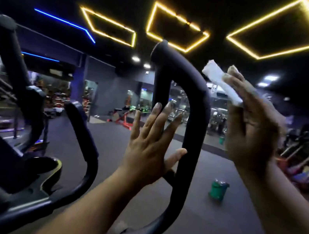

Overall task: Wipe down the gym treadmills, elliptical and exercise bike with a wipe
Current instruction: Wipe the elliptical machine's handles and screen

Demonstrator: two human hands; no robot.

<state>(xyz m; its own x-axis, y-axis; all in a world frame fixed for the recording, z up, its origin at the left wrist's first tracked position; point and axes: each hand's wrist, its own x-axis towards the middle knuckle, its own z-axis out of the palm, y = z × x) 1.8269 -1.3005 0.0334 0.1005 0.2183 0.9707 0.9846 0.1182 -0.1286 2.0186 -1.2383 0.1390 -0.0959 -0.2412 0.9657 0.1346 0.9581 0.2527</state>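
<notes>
A black padded handlebar loop of the machine rises in front of me, curving from a capped end at the top down to the lower bar. My left hand is raised with fingers straight and spread; its thumb touches the inner side of the loop. My right hand is held up to the right of the loop, apart from it, and holds a folded white wipe between thumb and fingers. The wipe sticks out up and to the left and looks blurred.
A second black handlebar and the machine's upright post stand at the left. A green container sits on the dark floor to the right. Treadmills line the right side; benches and weights stand far back.
</notes>
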